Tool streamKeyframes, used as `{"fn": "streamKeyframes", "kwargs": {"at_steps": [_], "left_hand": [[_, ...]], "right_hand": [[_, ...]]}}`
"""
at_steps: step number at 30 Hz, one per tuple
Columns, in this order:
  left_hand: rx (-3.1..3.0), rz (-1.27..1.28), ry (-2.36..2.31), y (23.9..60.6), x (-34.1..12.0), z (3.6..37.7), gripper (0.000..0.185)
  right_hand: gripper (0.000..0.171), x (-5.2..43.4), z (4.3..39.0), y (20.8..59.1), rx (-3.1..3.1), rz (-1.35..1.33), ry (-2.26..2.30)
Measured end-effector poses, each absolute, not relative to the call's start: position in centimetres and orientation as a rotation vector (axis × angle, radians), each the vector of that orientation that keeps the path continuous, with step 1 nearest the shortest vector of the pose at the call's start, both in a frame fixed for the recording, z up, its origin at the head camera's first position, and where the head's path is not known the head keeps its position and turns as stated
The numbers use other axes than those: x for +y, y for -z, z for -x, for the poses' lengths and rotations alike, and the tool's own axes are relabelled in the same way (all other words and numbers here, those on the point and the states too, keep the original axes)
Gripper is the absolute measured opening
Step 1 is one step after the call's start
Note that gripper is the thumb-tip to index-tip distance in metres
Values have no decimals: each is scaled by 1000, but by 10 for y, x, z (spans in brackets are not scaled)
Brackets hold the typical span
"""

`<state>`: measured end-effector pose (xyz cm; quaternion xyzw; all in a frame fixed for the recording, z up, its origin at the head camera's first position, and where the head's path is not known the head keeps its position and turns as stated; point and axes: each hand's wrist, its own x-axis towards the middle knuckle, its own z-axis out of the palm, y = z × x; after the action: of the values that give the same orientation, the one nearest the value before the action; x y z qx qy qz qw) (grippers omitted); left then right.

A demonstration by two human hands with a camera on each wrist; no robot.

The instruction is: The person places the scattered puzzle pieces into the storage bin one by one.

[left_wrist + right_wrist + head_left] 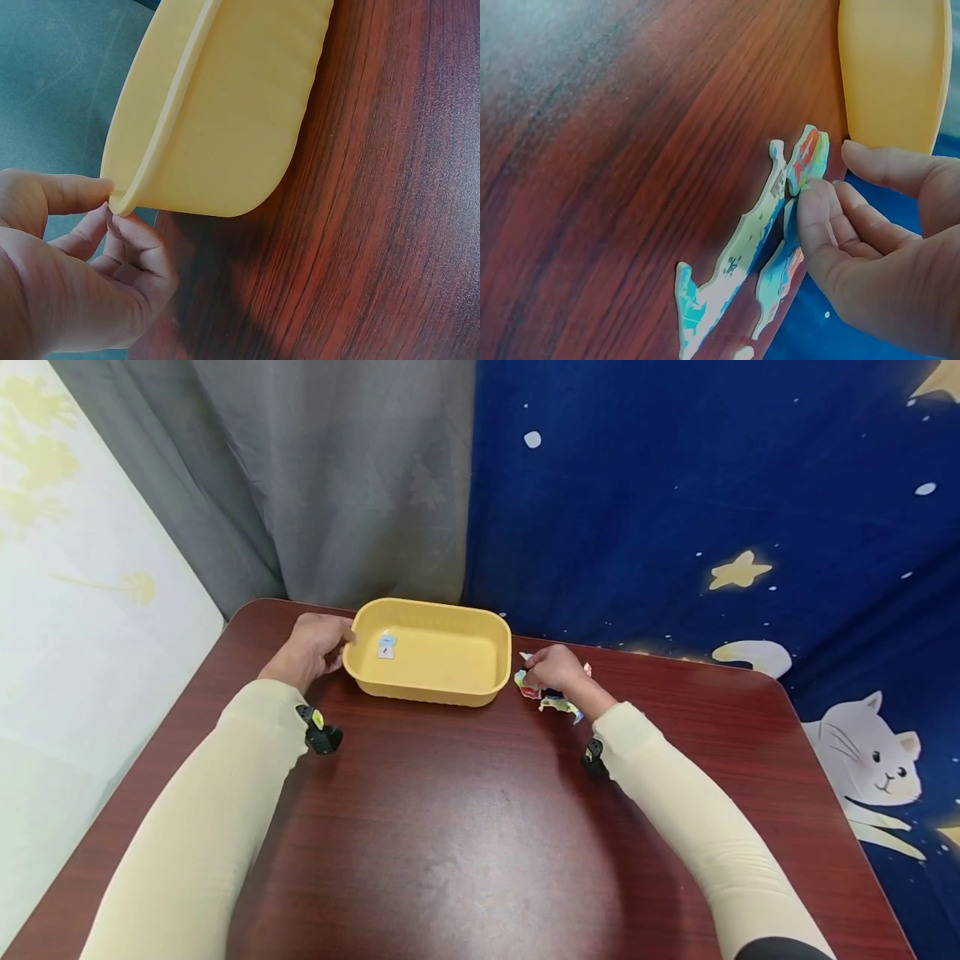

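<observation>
My left hand pinches the left end rim of a yellow plastic bin between thumb and fingers. In the left wrist view the thumb is on the inner side of the rim and the fingers are below it. Inside the bin lie small pale blue and white flat pieces. My right hand is just right of the bin, over flat painted jigsaw-like pieces. In the right wrist view its fingertips touch a red-and-green piece, thumb apart. A long pale piece and a blue piece lie beside it.
The dark red wooden table has its back edge just behind the bin and pieces. Grey and blue star-patterned curtains hang behind it. A white wall panel stands at the left.
</observation>
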<state>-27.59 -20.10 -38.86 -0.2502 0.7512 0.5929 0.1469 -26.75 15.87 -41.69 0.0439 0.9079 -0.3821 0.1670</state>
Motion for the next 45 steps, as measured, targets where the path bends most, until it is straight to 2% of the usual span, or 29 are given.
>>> {"fn": "streamKeyframes", "kwargs": {"at_steps": [11,18,22,26,29,34,40,45], "left_hand": [[2151,723,-1694,387,-199,278,36],[2148,737,-1696,387,-198,279,36],[2151,739,-1694,385,-198,279,36],[2155,736,-1690,385,-200,279,35],[2150,733,-1693,386,-201,278,35],[2144,736,-1696,387,-201,278,35],[2143,734,-1690,386,-201,277,35],[2146,727,-1692,386,-202,277,35]], "right_hand": [[34,150,263,419,2857,39,722],[19,143,260,417,2926,75,598],[5,140,260,416,2942,53,560],[18,137,261,418,2949,30,544],[22,135,260,419,2963,45,544],[20,133,259,420,2992,77,525],[7,132,258,419,2977,0,555],[17,134,259,419,2964,-66,637]]}}
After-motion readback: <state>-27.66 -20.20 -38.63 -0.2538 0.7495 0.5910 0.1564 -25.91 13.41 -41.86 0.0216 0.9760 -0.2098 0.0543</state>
